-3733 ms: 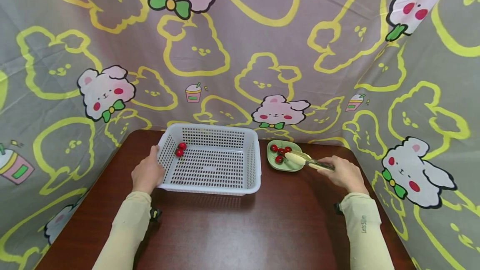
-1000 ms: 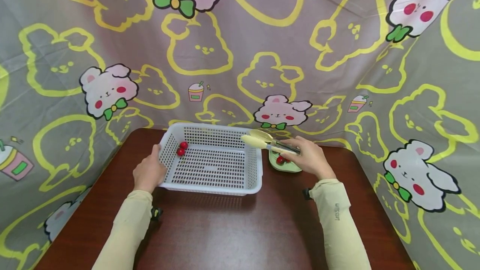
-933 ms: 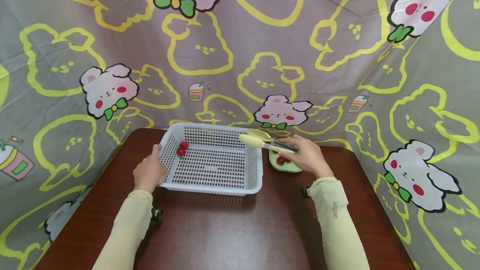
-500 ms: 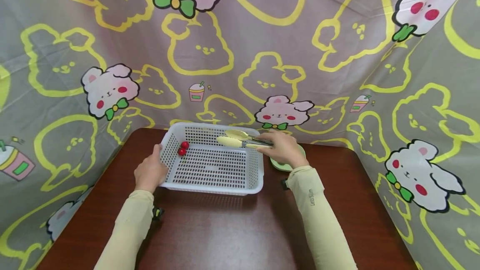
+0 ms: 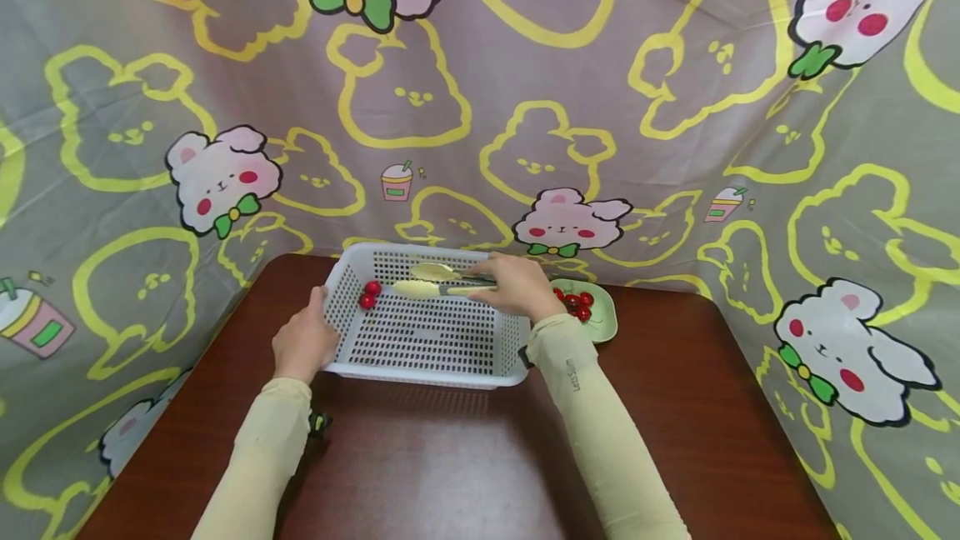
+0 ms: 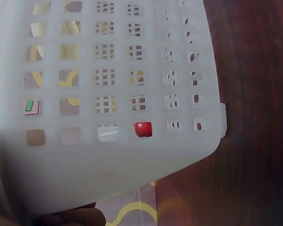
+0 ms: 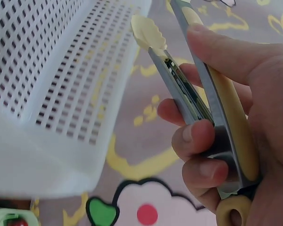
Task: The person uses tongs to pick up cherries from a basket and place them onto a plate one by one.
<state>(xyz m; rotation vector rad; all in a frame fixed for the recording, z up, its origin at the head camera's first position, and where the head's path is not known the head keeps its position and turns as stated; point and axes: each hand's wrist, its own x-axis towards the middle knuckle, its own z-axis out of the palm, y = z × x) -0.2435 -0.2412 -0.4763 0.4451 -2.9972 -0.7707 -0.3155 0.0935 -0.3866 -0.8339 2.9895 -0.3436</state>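
Observation:
My right hand [image 5: 517,283] holds kitchen tongs [image 5: 416,289] with cream scalloped tips, fingers curled round the metal arms. The tongs hang over the back of the white perforated plastic basket [image 5: 427,380], with their tips apart. In the right wrist view one tongs tip [image 7: 148,33] shows; the other runs out of frame. My left hand [image 5: 303,340] grips the basket's left side; in the left wrist view its fingers [image 6: 78,215] curl under the rim, partly hidden. Two cherry tomatoes [image 5: 367,301] lie at the basket's left end, one showing through a hole.
To the right of the basket, a light green plate [image 5: 606,323] bears several cherry tomatoes [image 5: 584,298]. Both stand towards the back of a dark brown wooden table [image 5: 435,465]. A patterned cloth [image 5: 480,107] hangs close behind and along both sides.
My right hand has carried the tongs left from the green plate to over the basket, uncovering the plate. The left hand keeps its grip on the basket, and the two tomatoes inside stay put.

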